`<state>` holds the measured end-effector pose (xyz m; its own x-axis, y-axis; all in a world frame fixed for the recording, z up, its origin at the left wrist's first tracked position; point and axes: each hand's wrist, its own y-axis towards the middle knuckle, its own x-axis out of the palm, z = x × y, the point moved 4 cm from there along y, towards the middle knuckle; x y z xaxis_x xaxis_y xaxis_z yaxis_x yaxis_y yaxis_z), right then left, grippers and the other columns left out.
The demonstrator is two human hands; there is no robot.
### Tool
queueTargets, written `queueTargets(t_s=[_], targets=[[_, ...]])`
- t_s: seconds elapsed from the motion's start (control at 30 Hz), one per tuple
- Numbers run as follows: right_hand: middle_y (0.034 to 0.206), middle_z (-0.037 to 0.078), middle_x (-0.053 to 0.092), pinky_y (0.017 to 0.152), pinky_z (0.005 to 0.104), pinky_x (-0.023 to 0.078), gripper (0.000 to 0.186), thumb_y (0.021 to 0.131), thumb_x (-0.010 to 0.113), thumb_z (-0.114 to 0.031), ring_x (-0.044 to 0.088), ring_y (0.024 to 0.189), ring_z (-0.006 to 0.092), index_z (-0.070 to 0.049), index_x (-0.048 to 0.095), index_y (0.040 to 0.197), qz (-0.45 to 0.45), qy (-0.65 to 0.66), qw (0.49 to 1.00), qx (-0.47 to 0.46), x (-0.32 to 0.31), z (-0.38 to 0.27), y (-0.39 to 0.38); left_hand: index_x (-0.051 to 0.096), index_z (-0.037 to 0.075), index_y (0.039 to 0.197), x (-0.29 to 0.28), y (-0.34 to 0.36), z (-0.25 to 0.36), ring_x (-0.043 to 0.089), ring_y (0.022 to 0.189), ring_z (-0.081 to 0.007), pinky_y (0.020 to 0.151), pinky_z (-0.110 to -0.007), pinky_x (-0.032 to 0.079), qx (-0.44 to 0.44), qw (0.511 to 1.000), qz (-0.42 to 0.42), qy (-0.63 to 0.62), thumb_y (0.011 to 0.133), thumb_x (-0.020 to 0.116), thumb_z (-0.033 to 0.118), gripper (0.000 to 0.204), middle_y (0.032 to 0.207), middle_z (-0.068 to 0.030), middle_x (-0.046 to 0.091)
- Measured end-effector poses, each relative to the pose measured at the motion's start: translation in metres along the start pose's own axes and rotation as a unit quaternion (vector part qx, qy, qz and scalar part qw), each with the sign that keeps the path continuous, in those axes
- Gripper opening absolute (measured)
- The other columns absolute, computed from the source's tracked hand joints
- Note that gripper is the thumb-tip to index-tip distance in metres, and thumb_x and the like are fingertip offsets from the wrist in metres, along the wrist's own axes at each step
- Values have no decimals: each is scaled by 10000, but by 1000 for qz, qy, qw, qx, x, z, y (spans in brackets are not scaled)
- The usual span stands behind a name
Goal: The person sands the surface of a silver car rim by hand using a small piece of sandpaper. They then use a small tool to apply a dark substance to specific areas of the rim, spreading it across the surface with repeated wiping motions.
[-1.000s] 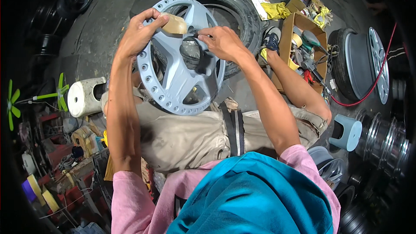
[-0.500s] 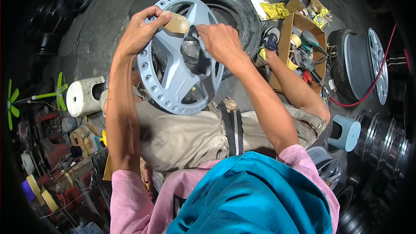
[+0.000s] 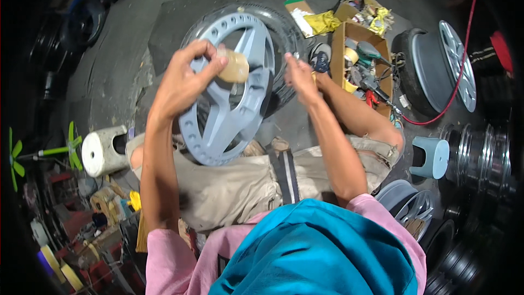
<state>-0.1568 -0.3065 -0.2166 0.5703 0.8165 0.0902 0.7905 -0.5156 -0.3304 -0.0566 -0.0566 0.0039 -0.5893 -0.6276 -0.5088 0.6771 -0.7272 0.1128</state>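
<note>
My left hand (image 3: 185,79) pinches tan pad (image 3: 234,66) against grey rim (image 3: 229,93), upper spoke. Rim tilted on my lap, long axis toward tyre (image 3: 284,38). My right hand (image 3: 300,76) open, just right of rim, off it.

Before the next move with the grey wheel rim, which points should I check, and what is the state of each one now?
1. Left hand holds the tan pad firmly: ok.
2. Pad touches the grey wheel rim: ok, at an upper spoke.
3. Right hand steadies the rim: cannot tell; it is at the rim's right edge, contact unclear.
4. Rim is supported: ok, tilted on the lap, over the black tyre.
5. Cardboard box of tools nearby: ok, beside the right forearm.
</note>
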Motion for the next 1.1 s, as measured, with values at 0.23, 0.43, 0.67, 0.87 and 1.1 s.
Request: queueTargets(t_s=[0.23,0.43,0.67,0.87,1.1], targets=[[680,97,610,619,421,488,587,1113,488,-489,607,674,216,1,640,829,113,-55,989,-74,25,-10,9,635,-4,877,32,-5,47,551,943,-187,903,-331,437,39,997,-35,48,901,832,182,272,926,-68,570],[790,116,668,689,466,476,704,1107,430,-562,595,719,227,54,693,891,102,128,986,-18,20,0,17,692,-8,908,59,3,71,517,897,-153,857,-319,419,-3,997,-58,-53,919,829,204,253,893,-38,567],[813,231,692,761,493,500,741,1112,408,-546,637,754,284,116,695,946,111,-47,993,-7,42,-30,9,721,11,930,45,-11,61,549,855,-87,790,-267,434,-88,984,-44,-148,959,810,212,221,904,-7,650],[687,247,610,714,498,469,690,1117,449,-514,552,658,304,91,637,844,189,-16,972,-136,56,-90,-17,717,66,924,27,-60,61,537,847,-31,770,-230,428,-120,964,-14,-236,984,786,157,129,891,69,658],[680,191,525,663,433,441,535,1132,498,-412,490,649,241,63,618,919,50,-83,950,-296,78,-136,-77,691,4,872,59,-162,7,575,1101,-174,968,-327,441,-82,943,50,-317,935,799,50,132,1155,-91,631]])
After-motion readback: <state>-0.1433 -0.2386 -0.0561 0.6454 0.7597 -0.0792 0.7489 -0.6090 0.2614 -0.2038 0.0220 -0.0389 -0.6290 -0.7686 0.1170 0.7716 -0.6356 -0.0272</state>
